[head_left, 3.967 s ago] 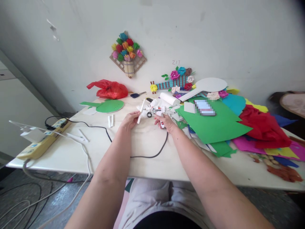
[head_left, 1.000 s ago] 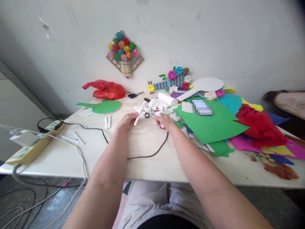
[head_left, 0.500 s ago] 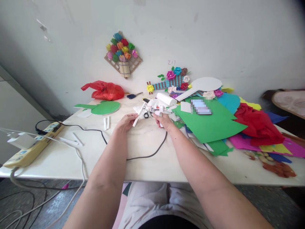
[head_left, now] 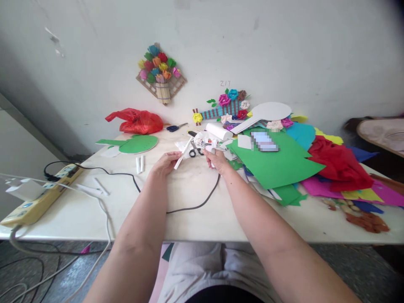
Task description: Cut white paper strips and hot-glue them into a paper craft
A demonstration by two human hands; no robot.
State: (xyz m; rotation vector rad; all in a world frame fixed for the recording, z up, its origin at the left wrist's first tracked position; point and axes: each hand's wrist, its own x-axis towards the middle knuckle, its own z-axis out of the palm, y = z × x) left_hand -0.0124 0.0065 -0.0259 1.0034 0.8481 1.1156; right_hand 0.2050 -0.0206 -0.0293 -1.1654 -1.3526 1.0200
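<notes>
My left hand (head_left: 168, 162) pinches a narrow white strip (head_left: 182, 155), which stands tilted over the table. In my right hand (head_left: 216, 160) is a white glue gun (head_left: 213, 144), partly hidden by the fingers. Its black cord (head_left: 202, 205) loops over the table and passes beneath my left forearm. The strip and the gun's front end are close together; whether they touch I cannot tell. Just behind them lie black-handled scissors (head_left: 193, 153) and crumpled white scraps.
Left are a green paddle-shaped cutout (head_left: 139, 144), short white sticks (head_left: 139, 164), a red plastic bag (head_left: 139, 122) and a power strip (head_left: 38, 198). Right are green sheets (head_left: 277, 168), a phone (head_left: 265, 142), a white paddle shape (head_left: 272, 110) and red crepe paper (head_left: 339, 164). A white roll (head_left: 219, 131) lies behind.
The whole view has shifted slightly to the left. Both hands keep their hold, and the strip in my left hand has moved very little.
</notes>
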